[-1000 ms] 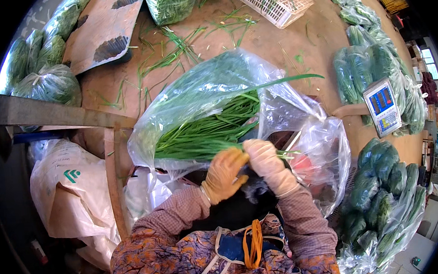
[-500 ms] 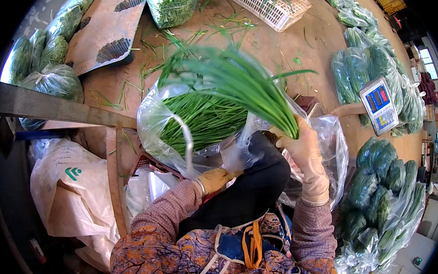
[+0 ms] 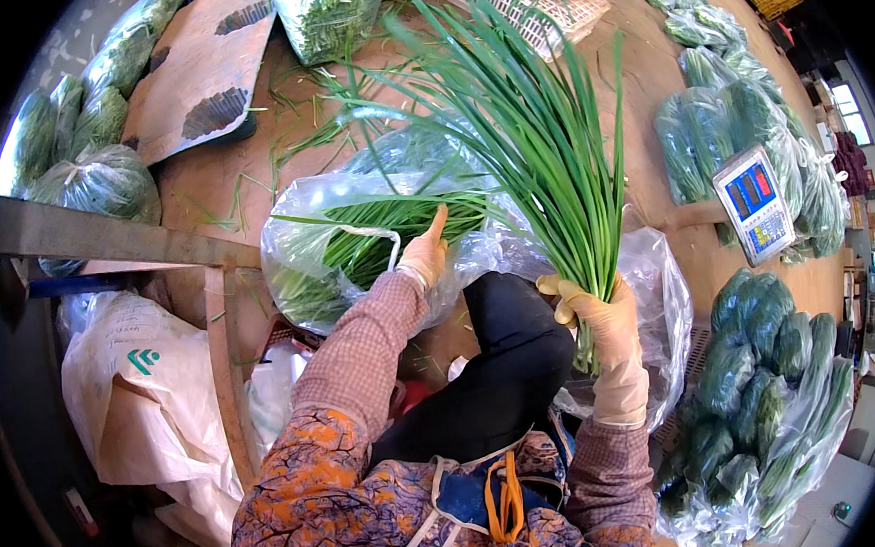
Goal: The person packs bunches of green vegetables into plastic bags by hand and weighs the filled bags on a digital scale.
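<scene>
My gloved right hand (image 3: 600,314) is closed around the lower stems of a tall bunch of Chinese chives (image 3: 541,157). The stem ends poke out below my fist, and the leaves fan up and to the left. My left hand (image 3: 424,254), also gloved, lies at the mouth of a clear plastic bag (image 3: 295,242), against the loose chives (image 3: 366,253) inside it. One of its fingers is stretched out; the others are partly hidden. Another sheet of clear plastic (image 3: 658,280) is bunched beside my right wrist.
A digital scale display (image 3: 756,204) stands at the right, near bagged greens (image 3: 695,142). More bagged greens (image 3: 754,374) lie lower right. A metal frame (image 3: 114,228) and a white woven sack (image 3: 144,392) are at left. A white plastic crate (image 3: 572,20) sits at the back.
The bunch in my right hand has swung from leaning left to nearly upright, and that hand has come slightly nearer. My left hand has moved forward from the bag's near edge onto its mouth.
</scene>
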A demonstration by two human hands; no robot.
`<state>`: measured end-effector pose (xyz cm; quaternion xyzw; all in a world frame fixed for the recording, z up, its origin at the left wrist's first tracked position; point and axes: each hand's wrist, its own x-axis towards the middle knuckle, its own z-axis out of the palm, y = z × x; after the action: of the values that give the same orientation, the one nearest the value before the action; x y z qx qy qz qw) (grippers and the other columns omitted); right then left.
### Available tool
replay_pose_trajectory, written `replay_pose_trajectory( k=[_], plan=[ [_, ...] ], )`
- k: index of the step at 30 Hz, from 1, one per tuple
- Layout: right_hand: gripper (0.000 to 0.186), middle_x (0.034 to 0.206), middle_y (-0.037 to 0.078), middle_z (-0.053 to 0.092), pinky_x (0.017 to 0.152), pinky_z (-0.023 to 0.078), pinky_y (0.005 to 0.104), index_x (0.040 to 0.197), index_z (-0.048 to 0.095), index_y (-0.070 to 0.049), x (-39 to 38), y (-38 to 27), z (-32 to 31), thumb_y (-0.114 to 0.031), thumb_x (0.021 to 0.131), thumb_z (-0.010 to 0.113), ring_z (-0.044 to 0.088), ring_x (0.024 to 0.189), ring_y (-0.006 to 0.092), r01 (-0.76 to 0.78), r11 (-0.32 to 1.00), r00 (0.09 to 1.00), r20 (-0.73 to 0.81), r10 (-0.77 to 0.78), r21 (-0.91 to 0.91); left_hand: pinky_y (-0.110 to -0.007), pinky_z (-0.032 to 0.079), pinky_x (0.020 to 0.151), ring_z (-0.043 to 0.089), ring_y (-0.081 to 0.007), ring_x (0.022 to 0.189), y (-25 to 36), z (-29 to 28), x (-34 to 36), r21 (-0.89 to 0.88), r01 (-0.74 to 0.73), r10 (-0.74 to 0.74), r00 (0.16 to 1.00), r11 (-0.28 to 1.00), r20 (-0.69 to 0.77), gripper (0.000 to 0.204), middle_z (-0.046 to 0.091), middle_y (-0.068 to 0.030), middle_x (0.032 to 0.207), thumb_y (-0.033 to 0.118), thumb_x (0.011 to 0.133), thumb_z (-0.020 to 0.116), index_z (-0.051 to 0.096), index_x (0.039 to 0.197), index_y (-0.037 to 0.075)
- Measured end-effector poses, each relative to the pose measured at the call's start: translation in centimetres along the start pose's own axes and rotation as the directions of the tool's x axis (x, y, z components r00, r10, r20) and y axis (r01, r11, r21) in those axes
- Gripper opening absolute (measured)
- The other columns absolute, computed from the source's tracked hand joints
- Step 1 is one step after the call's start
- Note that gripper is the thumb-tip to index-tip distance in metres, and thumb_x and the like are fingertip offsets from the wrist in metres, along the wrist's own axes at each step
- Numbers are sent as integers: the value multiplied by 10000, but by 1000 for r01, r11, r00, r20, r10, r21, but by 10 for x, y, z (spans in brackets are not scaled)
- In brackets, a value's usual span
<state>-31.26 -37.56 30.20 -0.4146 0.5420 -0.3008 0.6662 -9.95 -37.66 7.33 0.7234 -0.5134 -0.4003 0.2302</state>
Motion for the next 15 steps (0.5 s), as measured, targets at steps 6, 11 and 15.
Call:
replay_pose_trajectory(
  k=[6,11,15],
  plan=[
    [257,827,134,656,501,429,197,981,566,20,-1,4,-11,-11,736,634,563,549,110,2,999,1000,-1,-2,40,-394,457,763,585,-355,853,-2,-7,18,65,117,-108,986,991,-127,302,616,-193,907,260,788,594,569,1036,90],
    [264,856,123,647,656,487,241,980,562,22,1,0,-6,-17,734,650,610,697,153,84,991,994,60,-90,101,-271,471,639,595,-153,701,-1,-23,-16,-389,-263,0,828,883,-560,202,616,-81,787,81,764,655,589,953,58],
    [253,876,133,644,715,493,276,986,577,41,-2,-14,7,-39,752,632,614,724,159,255,965,963,76,-259,64,-210,458,613,546,-88,679,33,-62,-52,-616,-457,-56,773,642,-632,163,584,-23,790,22,811,613,557,963,12]
  ],
)
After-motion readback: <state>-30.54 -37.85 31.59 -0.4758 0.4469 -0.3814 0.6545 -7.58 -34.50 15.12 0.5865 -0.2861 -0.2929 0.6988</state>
